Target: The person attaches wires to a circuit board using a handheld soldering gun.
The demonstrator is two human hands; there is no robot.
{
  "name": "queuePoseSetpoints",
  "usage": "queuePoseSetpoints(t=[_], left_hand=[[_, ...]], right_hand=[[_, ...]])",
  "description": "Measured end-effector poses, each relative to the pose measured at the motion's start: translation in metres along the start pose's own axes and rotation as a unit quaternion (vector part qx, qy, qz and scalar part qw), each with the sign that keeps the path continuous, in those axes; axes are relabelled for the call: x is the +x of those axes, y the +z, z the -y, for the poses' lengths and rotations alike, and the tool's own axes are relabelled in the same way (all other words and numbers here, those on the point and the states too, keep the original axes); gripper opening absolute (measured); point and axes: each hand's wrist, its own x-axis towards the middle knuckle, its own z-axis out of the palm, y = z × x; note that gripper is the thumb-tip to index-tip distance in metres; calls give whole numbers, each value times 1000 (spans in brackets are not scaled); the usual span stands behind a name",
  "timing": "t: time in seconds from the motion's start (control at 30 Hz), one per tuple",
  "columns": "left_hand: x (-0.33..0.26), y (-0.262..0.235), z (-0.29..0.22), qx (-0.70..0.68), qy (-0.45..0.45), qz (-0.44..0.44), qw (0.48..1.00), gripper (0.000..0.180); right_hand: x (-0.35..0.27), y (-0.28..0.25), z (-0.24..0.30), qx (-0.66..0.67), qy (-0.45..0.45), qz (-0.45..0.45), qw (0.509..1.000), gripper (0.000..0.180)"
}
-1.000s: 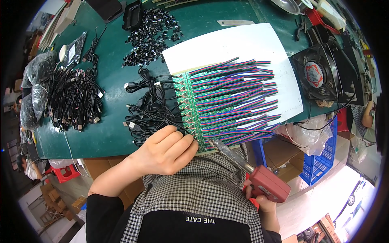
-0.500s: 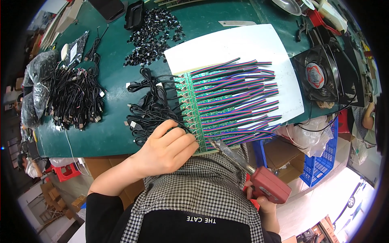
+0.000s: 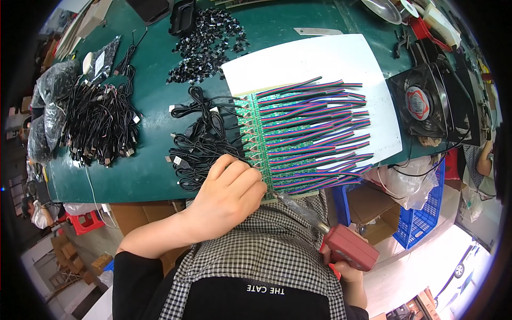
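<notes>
My left hand [image 3: 229, 192] is closed in a pinch at the near left edge of a green circuit board panel [image 3: 255, 140]; its fingertips hide what they grip. My right hand [image 3: 348, 271] is wrapped round the handle of a red soldering gun [image 3: 353, 246]. The gun's metal tip points up and left, close to my left fingertips at the panel's near end. Black USB cables [image 3: 205, 144] lie along the panel's left side, several of their wires joined to it. Bundles of multicoloured ribbon wire [image 3: 320, 128] run from the panel to the right.
Under the panel lies a white sheet [image 3: 298, 64] on the green table [image 3: 144, 184]. A heap of black cables [image 3: 98, 125] is at the left, small black parts [image 3: 208, 48] at the back. A fan [image 3: 421, 101] stands at the right, with a blue crate [image 3: 421, 213] below.
The soldering gun has shifted slightly left and down, its tip now nearer my left fingertips. My left hand has moved a little to the right, still pinched.
</notes>
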Motion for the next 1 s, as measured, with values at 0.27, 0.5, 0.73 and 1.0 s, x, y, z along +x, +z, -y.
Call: queuePoseSetpoints(t=[0.27, 0.5, 0.73, 1.0], left_hand=[[2, -1, -4, -1, -23, 8, 1000, 22], [3, -3, -1, 9, -18, 6, 1000, 16], [1, -5, -8, 48, -10, 33, 998, 18], [-7, -10, -14, 35, -26, 16, 999, 18]], right_hand=[[0, -5, -2, -26, -5, 16, 1000, 73], [-6, 5, 4, 43, 39, -56, 997, 80], [-18, 0, 0, 55, 31, -133, 989, 71], [-8, -17, -8, -102, -40, -128, 986, 85]])
